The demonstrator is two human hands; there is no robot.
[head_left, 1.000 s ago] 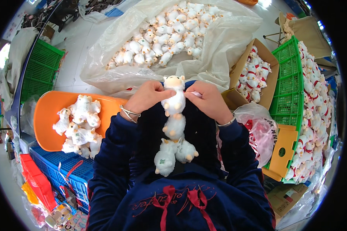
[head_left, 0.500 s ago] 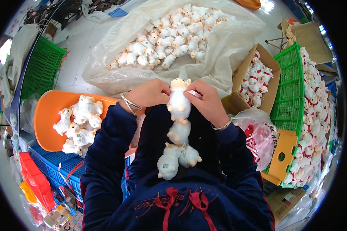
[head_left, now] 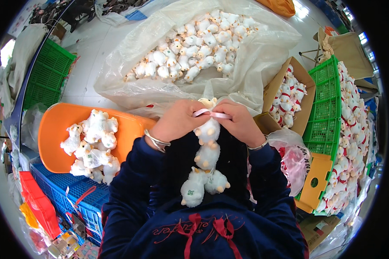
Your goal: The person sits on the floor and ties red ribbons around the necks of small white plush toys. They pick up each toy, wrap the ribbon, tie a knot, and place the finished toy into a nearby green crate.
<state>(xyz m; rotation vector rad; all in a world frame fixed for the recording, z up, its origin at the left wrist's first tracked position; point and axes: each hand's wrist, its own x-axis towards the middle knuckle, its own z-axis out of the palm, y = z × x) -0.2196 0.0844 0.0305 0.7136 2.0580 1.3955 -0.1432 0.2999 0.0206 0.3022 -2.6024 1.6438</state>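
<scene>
Just above my lap, a small white plush animal (head_left: 208, 131) stands with its head away from me. A pale pink ribbon (head_left: 221, 115) crosses in front of its neck. My left hand (head_left: 177, 121) pinches one side of the ribbon, and my right hand (head_left: 238, 121) pinches the other, with fingertips almost meeting. The fingers partly cover the toy's head. Below it on my lap lie another plush animal (head_left: 206, 156) and two more, a left one (head_left: 192, 192) with a green mark and a right one (head_left: 216, 182).
An orange chair (head_left: 52, 144) with several plush toys is at left, beside a blue crate (head_left: 52, 181). Ahead, a clear plastic sheet (head_left: 116, 84) holds a toy pile. At right are a cardboard box (head_left: 304, 110), a green crate (head_left: 324, 103) and a clear bag (head_left: 296, 162).
Both hands have come together at the toy's neck, my left hand moving right. The ribbon now stretches between them across the front. The view has shifted slightly.
</scene>
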